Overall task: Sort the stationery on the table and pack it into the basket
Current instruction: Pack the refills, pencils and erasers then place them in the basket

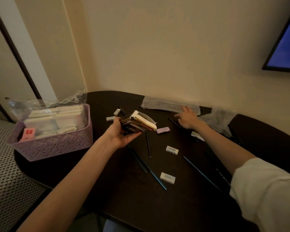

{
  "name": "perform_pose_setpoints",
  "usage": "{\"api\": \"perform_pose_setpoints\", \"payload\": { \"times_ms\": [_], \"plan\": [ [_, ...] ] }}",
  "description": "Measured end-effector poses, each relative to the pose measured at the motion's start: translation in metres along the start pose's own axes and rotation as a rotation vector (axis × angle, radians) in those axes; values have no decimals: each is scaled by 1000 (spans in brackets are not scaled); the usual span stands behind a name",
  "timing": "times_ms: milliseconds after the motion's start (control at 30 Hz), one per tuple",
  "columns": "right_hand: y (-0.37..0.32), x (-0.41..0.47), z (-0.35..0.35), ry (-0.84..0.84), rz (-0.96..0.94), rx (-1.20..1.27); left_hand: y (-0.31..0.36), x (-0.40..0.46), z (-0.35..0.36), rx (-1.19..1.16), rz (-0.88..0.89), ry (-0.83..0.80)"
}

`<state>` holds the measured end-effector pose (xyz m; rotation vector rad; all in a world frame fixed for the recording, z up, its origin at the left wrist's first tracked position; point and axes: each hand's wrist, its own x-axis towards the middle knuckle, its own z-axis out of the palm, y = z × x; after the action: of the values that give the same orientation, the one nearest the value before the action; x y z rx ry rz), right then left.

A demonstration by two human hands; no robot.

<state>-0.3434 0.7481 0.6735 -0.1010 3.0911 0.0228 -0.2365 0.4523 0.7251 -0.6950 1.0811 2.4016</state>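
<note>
My left hand holds a stack of small boxes above the dark table, fingers curled round its underside. My right hand reaches to the far side and its fingers touch a dark pen lying there. The purple lace-patterned basket stands at the table's left end with white packs and a red box inside. Several dark pencils and white erasers lie scattered on the table. A purple eraser sits just right of the stack.
Clear plastic wrapping lies along the wall at the back, and more crumpled plastic to the right. A plastic bag hangs over the basket's rear. A woven-pattern seat is at the left; a screen hangs upper right.
</note>
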Motion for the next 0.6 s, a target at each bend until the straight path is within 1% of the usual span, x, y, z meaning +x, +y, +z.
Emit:
{"api": "perform_pose_setpoints", "payload": {
  "times_ms": [133, 200, 267, 333, 400, 467, 600],
  "plan": [
    [3, 26, 0, -103, 26, -39, 6, 16, 6, -33, -3, -6],
    [5, 35, -5, -109, 45, -2, 9, 23, 7, -49, -13, -8],
    [6, 44, -19, -36, 54, 167, 12, 28, 7, -61, -20, -10],
    [8, 53, -39, 134, 47, 329, 14, 31, 6, -68, -29, -17],
    [9, 58, -60, 247, 24, 424, 14, 33, 5, -71, -40, -32],
    [9, 59, -73, 276, -22, 449, 14, 34, 4, -72, -43, -42],
    [0, 49, -78, 294, -107, 403, 14, 32, 6, -86, -45, -41]
  ]
}}
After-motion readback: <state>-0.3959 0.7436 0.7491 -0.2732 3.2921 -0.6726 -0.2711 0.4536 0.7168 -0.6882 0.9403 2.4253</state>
